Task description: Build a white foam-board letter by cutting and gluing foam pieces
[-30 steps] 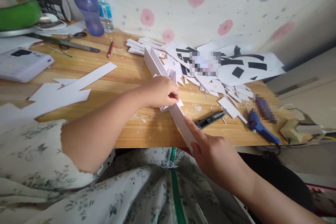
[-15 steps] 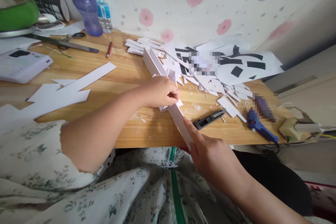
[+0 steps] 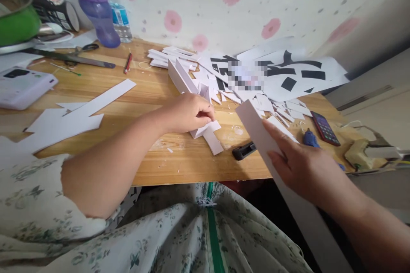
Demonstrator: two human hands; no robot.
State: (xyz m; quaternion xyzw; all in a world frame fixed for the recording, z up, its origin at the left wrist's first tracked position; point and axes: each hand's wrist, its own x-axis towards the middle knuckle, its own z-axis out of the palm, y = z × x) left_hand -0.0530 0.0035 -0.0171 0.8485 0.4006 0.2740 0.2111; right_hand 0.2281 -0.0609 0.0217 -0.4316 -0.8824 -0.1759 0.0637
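Hands are both busy: right hand (image 3: 304,166) is clamped on a long white strip (image 3: 303,213), thumb and index along its face, with the near end sticking out past the edge of the surface (image 3: 150,164). Left hand (image 3: 188,113) is curled nearly closed on the white frame (image 3: 177,77), which sits mid-surface. Cutter (image 3: 244,150) is partly hidden by the strip, glue gun (image 3: 310,138) and phone (image 3: 325,128) further right, scraps (image 3: 265,103) beyond the frame

- Upper left: bottles (image 3: 99,19) on the surface (image 3: 160,168).
- Centre: card structure (image 3: 180,78) at my left fingers (image 3: 205,106).
- Lower right: strip (image 3: 294,203) in my right fingers (image 3: 278,134).
- Right: phone (image 3: 325,128).
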